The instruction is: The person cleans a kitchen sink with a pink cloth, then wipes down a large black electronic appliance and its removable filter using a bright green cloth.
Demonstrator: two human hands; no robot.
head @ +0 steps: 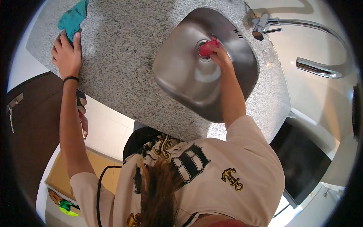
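My right hand [219, 56] reaches into the stainless steel sink [184, 59] and grips a crumpled red cloth [208, 48] over the drain [200, 50]. Part of the drain's rim shows around the cloth. At the upper left, my left hand [66, 54] rests on the granite countertop [122, 51] with its fingers on the lower end of a teal cloth [73, 18]. The cloth lies bunched near the counter's far left edge. Whether the left fingers pinch it or only press on it is hard to see.
A chrome faucet [262, 27] with a long curved spout stands right of the sink. A black glossy panel [300, 161] is at the lower right. To the left are a dark wooden door [37, 105] and a tan surface [62, 170] with coloured items beside it.
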